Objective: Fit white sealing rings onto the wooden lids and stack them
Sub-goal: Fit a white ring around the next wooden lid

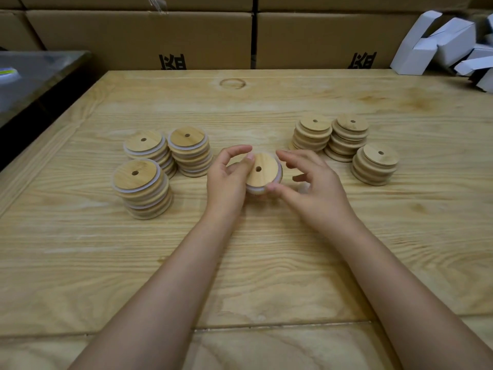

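Head view.

Item 1: wooden lid (260,169). A round, pale disc with visible grain and a small hole at its centre. It is held tilted above the middle of the table (240,263), between the two groups of stacks.

Item 2: white sealing ring (279,173). A thin translucent band that shows along the right and lower edge of the held lid.

Item 3: left hand (229,180). Its thumb and fingers curl round the left side of the lid and grip it by the rim.

Item 4: right hand (314,188). Its fingers are spread and loosely curved and grip nothing. The thumb tip touches the lid's lower right edge at the ring.

Item 5: ringed stacks, three, left of the hands: rear left (144,145), rear right (189,148) and front (141,188). White bands show between the wooden layers.

Item 6: bare stacks, three, right of the hands: (312,132), (349,134) and (374,164). These are wood only, with stepped edges, and each top lid has a centre hole.

Item 7: cardboard boxes (138,38). They stand in a row behind the table.

Item 8: white cartons (440,41). They are folded and heaped at the far right.
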